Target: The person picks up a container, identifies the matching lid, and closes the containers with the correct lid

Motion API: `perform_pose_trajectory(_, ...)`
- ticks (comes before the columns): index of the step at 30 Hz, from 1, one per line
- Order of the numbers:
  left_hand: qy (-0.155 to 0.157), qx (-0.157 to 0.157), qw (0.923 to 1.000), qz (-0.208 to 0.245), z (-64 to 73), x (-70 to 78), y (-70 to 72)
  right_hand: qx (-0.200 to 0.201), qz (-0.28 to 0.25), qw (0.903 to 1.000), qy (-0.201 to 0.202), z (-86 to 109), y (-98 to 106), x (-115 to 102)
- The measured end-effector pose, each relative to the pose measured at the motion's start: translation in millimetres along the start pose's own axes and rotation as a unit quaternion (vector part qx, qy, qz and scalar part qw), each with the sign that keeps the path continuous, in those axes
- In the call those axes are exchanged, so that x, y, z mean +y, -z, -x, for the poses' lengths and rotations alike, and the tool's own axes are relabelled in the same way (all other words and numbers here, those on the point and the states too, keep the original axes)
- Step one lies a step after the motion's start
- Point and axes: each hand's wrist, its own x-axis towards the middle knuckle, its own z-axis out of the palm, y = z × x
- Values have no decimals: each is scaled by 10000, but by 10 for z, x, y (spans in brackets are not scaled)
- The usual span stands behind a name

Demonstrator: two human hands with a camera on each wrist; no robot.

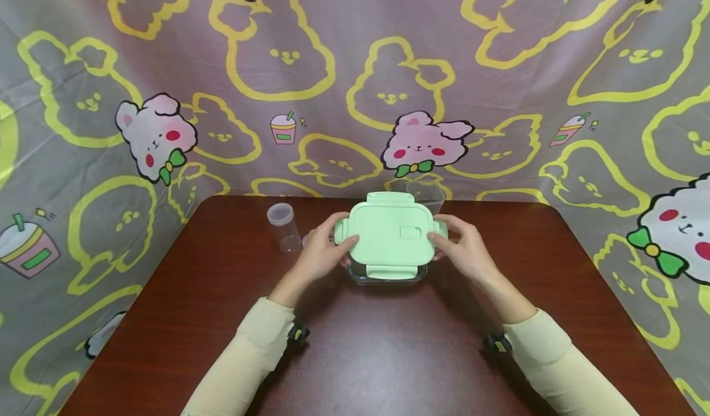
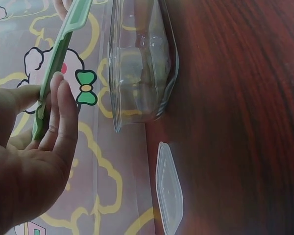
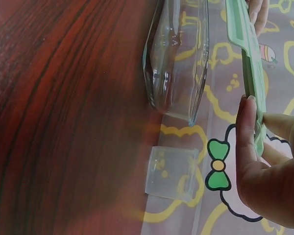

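At left, I observe a clear lidded jar [image 1: 285, 231] on the counter [image 1: 222, 305]. The left hand [image 1: 323, 251] pinches the left edge of the green lid [image 1: 383, 234], held above the glass container [image 1: 388, 280]; the right hand [image 1: 467, 251] pinches the right edge.

Over on the left of the reddish-brown table [image 1: 211, 317], a clear jar [image 1: 285, 230] is standing with its lid on. A shallow translucent lid [image 2: 169, 191] is lying near it. A clear plastic tub [image 3: 171, 174] is sitting toward the back, where a rabbit-patterned cloth [image 1: 322, 15] is hanging.
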Motion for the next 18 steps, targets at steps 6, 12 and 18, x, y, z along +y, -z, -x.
perform_pose_trajectory(6,61,-24,9999,-151,14,-1,14,-54,30,10000,-78,3,-15,-6)
perform_pose_trajectory(12,-39,-1,9989,-457,18,-24,23,-102,6,9999,-117,1,-39,6)
perform_pose_trajectory(18,-311,134,9873,-1550,3,-54,19,-93,166,9996,-185,1,-67,26)
